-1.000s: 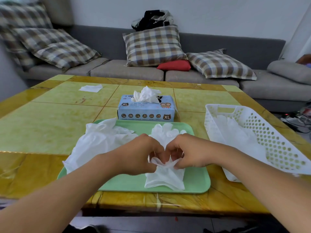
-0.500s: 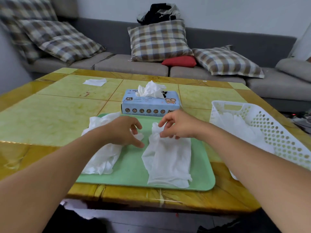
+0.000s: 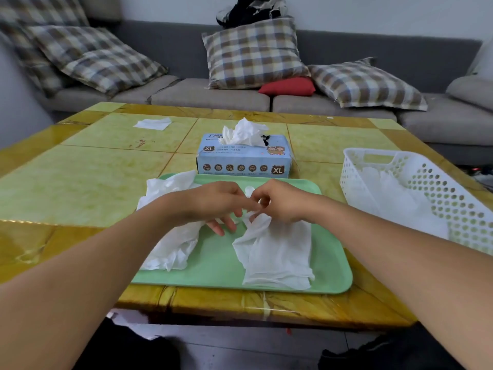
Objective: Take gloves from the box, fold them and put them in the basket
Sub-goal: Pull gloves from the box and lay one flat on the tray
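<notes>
Thin white disposable glove [image 3: 277, 252] lies flat on the pale green plastic tray [image 3: 333, 273], its cuff near the tray's front edge. My right hand [image 3: 280, 202] pinches its finger end; my left hand [image 3: 210, 204] hovers beside, fingers loosely spread. Crumpled white gloves [image 3: 168, 236] overhang the tray's left edge. Bare worktop [image 3: 66, 188] lies left; the white perforated basket [image 3: 437, 198] stands right, the blue glove box [image 3: 244, 161] behind.

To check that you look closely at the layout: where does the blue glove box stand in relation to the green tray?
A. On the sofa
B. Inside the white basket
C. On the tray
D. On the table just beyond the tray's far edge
D: the blue glove box stands on the table just past the far edge of the green tray, with a glove sticking out of its top.
</notes>
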`<state>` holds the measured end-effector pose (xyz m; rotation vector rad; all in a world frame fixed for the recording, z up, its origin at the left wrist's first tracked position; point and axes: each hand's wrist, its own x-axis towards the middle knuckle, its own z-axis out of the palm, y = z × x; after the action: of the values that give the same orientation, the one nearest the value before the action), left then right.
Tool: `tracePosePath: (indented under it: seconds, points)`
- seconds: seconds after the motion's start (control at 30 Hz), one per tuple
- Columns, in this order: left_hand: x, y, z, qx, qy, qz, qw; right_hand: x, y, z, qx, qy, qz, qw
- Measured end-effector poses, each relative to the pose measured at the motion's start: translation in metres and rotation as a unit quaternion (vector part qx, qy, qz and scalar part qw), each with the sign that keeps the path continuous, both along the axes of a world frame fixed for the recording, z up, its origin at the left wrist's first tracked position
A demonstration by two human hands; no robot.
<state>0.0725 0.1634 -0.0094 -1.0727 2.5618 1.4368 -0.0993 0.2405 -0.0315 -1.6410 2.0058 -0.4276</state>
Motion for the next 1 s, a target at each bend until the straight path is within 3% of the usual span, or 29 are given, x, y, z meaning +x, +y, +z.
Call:
tracePosePath:
  seconds: [0.1, 0.2, 0.37, 0.47, 0.67, 0.73, 0.87, 1.0]
  points:
    - [0.000, 0.005, -0.010, -0.106, -0.030, -0.054, 0.992, -0.002, 0.003, 0.003, -0.033, -0.029, -0.007, 0.999]
    - [-0.003, -0.001, -0.017, -0.144, -0.008, -0.034, 0.989, -0.008, 0.008, 0.007, -0.053, -0.043, -0.020, 0.997]
    - [0.005, -0.016, -0.017, -0.057, 0.028, 0.072, 0.995, -0.017, 0.019, 0.018, -0.033, -0.143, -0.023, 0.989]
    - [0.004, -0.016, -0.016, 0.011, 0.048, 0.093, 0.994, -0.005, 0.012, 0.015, -0.064, -0.122, 0.019, 0.990]
    - [0.000, -0.011, -0.012, 0.108, 0.043, 0.127, 0.985, 0.010, -0.005, 0.006, -0.116, -0.082, 0.008, 0.990]
    - [0.000, -0.011, -0.010, 0.130, 0.047, 0.128, 0.982, 0.008, -0.004, 0.002, -0.098, -0.065, -0.023, 0.993]
    - [-0.002, -0.010, -0.017, 0.042, 0.021, 0.089, 0.995, 0.001, 0.006, 0.012, -0.035, -0.086, -0.054, 0.994]
    - [-0.007, -0.007, -0.023, 0.017, 0.044, 0.106, 0.993, 0.006, 0.031, 0.042, 0.093, -0.020, 0.067, 0.993]
